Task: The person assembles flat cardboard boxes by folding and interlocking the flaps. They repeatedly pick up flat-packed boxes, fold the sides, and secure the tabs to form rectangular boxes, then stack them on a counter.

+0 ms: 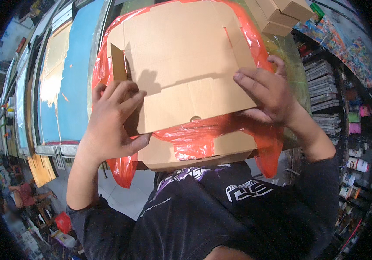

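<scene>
Black printed T-shirt (220, 225) foremost, a partly folded brown cardboard box (181, 43) lies on glossy red plastic film (190, 141). Right hand (272, 93) clamps its front panel (194, 102); left hand (110, 117) spreads thumb and fingers near the opposite corner, grip unclear. Lifting evenly should keep creases straight.

Light from the person's side brightens the cardboard (177, 39), throwing the left hand (110, 121)'s shadow forward across it. Glare whitens the cream patch (52, 84) and glints off the red plastic (194, 149). Fisheye edges bend, darkening to black corners.
</scene>
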Available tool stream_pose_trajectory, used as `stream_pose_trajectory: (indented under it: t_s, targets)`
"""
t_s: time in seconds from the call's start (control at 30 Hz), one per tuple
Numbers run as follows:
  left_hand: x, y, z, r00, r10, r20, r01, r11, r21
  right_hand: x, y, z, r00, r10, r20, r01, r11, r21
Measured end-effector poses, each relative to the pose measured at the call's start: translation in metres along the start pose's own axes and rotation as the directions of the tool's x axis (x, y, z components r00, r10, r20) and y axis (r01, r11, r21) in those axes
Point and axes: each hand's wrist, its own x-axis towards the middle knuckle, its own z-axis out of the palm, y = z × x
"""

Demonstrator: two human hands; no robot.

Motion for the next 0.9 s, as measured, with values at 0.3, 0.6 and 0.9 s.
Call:
stream_pose_trajectory:
  t_s: [0.3, 0.6, 0.9]
  targets:
    - [-0.003, 0.006, 0.049, 0.974, 0.06, -0.218, 0.005, 0.958, 0.288, 0.013, -0.011, -0.002, 0.991, 0.069, 0.112, -0.067, 0.997, -0.024]
    - [-0.019, 0.05, 0.036, 0.991, -0.125, -0.049, 0.125, 0.992, 0.008, 0.009, -0.06, 0.005, 0.977, 0.115, 0.181, -0.146, 0.975, 0.168]
    - [-0.011, 0.089, 0.01, 0.99, -0.021, -0.137, 0.02, 1.0, -0.011, 0.049, -0.094, -0.035, 0.967, -0.026, 0.254, -0.041, 0.967, 0.252]
